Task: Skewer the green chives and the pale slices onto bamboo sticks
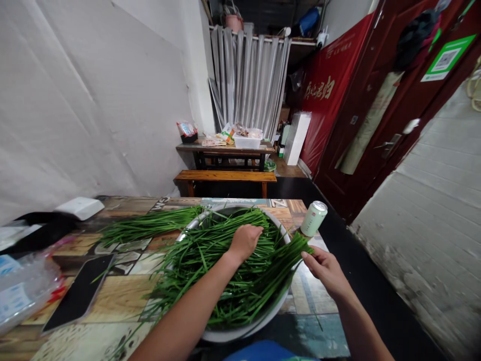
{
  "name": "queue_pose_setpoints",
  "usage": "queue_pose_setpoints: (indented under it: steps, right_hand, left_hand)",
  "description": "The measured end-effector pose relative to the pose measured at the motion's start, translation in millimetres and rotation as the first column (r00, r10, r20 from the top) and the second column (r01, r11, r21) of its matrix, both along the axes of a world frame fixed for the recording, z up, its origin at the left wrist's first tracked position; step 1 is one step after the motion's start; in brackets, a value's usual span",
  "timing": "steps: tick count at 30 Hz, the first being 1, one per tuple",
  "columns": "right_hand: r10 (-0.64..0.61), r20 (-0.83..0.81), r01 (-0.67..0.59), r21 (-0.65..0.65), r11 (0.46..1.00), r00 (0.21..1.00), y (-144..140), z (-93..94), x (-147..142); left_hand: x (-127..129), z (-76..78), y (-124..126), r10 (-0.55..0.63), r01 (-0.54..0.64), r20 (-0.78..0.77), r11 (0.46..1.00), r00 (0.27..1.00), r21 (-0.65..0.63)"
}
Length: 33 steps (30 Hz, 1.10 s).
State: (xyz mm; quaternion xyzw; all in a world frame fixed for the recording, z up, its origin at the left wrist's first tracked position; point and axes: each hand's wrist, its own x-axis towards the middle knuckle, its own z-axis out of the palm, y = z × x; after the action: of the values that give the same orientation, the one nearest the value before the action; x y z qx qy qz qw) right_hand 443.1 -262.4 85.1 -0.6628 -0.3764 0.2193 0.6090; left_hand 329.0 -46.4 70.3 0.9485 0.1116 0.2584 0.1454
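A wide metal basin point(276, 311) on the table is heaped with long green garlic chives point(225, 271). My left hand point(245, 244) is closed over the heap in the basin, fingers curled down among the stalks; its fingertips are partly hidden. At the basin's right rim, my right hand point(326, 271) pinches the cut ends of a bunch of garlic chives point(289, 253) between thumb and fingers. That bunch slants down to the left across the basin. Another pile of chives point(150, 224) lies on the table left of the basin.
A pale green can point(314, 219) stands at the table's right edge. To the left lie a dark phone point(78, 291), plastic packaging point(26, 291) and a white box point(80, 207). Beyond are a wooden bench point(225, 176) and a second table holding a plastic tub point(248, 142).
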Motion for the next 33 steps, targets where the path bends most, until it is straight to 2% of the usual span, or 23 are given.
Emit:
queue_pose_setpoints:
  steps: [4, 10, 15, 19, 23, 25, 30, 33]
  right_hand:
    - [0.017, -0.006, -0.017, -0.034, 0.999, 1.0, 9, 2.9, 2]
    - [0.044, 0.023, -0.044, -0.031, 0.999, 0.999, 29, 2.6, 6]
    - [0.11, 0.055, -0.111, 0.008, 0.994, 0.992, 40, 8.4, 4]
    - [0.127, 0.056, -0.128, 0.022, 0.992, 0.99, 44, 11.1, 3]
    - [0.107, 0.048, -0.108, 0.03, 0.994, 0.993, 46, 9.3, 3]
    - [0.113, 0.043, -0.115, 0.037, 0.993, 0.993, 46, 8.9, 3]
    - [0.126, 0.041, -0.128, 0.028, 0.991, 0.991, 45, 8.8, 4]
    - [0.124, 0.047, -0.125, 0.019, 0.992, 0.991, 44, 8.1, 5]
  left_hand:
    - [-1, 1.0, 6, 0.037, -0.029, 0.093, 0.996, 0.995, -0.082]
    - [-5, 10.1, 7, 0.028, -0.029, 0.11, 0.999, 0.994, 0.014]
    - [-2, 21.2, 0, 0.07, -0.03, 0.252, 0.987, 0.965, -0.16]
    - [1, 27.2, -4, 0.058, 0.02, 0.224, 0.944, 0.973, -0.33]
    - [0, 26.9, -3, 0.045, 0.061, 0.227, 0.897, 0.973, -0.438]
    - [-1, 26.0, -3, 0.05, 0.069, 0.246, 0.889, 0.968, -0.453]
    - [-3, 28.1, -4, 0.017, 0.105, 0.292, 0.912, 0.956, -0.397]
    - [-3, 29.6, -6, 0.028, 0.115, 0.296, 0.883, 0.955, -0.454]
